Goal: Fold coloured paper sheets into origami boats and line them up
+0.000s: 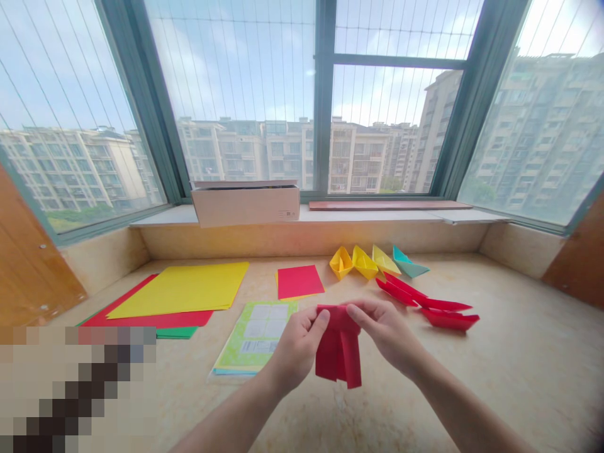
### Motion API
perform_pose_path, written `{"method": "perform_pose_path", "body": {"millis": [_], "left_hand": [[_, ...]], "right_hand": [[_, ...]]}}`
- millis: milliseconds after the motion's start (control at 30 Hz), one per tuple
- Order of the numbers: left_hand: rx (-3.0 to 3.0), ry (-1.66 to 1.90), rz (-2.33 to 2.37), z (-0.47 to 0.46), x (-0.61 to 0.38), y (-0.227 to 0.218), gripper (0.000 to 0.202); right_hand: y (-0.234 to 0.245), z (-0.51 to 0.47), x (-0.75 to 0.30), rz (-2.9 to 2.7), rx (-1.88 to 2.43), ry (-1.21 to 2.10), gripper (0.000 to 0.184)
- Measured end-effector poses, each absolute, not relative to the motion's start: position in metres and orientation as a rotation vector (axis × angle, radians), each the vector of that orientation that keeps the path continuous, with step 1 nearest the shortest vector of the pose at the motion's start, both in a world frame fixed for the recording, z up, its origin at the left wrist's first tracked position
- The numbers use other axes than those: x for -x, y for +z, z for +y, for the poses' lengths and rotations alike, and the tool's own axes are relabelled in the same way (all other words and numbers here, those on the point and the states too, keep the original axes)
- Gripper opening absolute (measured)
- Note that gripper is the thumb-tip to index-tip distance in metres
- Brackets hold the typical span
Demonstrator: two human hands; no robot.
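A folded red paper (336,352) hangs between my two hands above the counter. My left hand (302,343) pinches its upper left corner, thumb in front. At the upper right edge, my right hand (380,324) grips the same paper between thumb and fingers. The paper's lower part hangs in folded flaps, one strip standing out on the right. Just beyond my right hand lie red paper boats (450,319). Nearest my left hand is a green packet of paper (255,336) in a clear sleeve.
Yellow folded boats (364,262) and a teal boat (409,262) line the back. Large yellow sheets (184,289) overlap red sheets (155,319) and green ones at left. A small red square stack (301,281) lies mid-counter. A white box (245,206) sits on the sill.
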State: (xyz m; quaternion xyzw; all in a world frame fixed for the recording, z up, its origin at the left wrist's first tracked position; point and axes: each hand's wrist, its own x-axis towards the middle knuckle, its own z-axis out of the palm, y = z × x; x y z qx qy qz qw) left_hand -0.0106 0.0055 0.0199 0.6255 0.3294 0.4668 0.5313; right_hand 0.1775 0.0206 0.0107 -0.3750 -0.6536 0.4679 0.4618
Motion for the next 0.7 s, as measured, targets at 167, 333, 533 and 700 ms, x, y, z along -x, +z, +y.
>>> {"method": "perform_pose_path", "body": {"millis": [167, 333, 533, 700], "left_hand": [[-1.404, 1.152, 0.798, 0.0024, 0.0081, 0.0212, 0.043], [-1.322, 1.177, 0.876, 0.0041, 0.0084, 0.0165, 0.04], [-1.403, 1.231, 0.939, 0.0072, 0.0108, 0.0125, 0.041], [-1.435, 1.197, 0.908, 0.0063, 0.0144, 0.0144, 0.041]], "right_hand": [[0.0137, 0.0182, -0.1723, -1.573, 0.935, 1.119, 0.039], [0.0145, 0.0159, -0.1688, -1.543, 0.941, 1.118, 0.037], [0.013, 0.0151, -0.1694, -1.567, 0.929, 1.134, 0.034], [0.0141, 0.0144, -0.1723, -1.586, 0.923, 1.126, 0.034]]}}
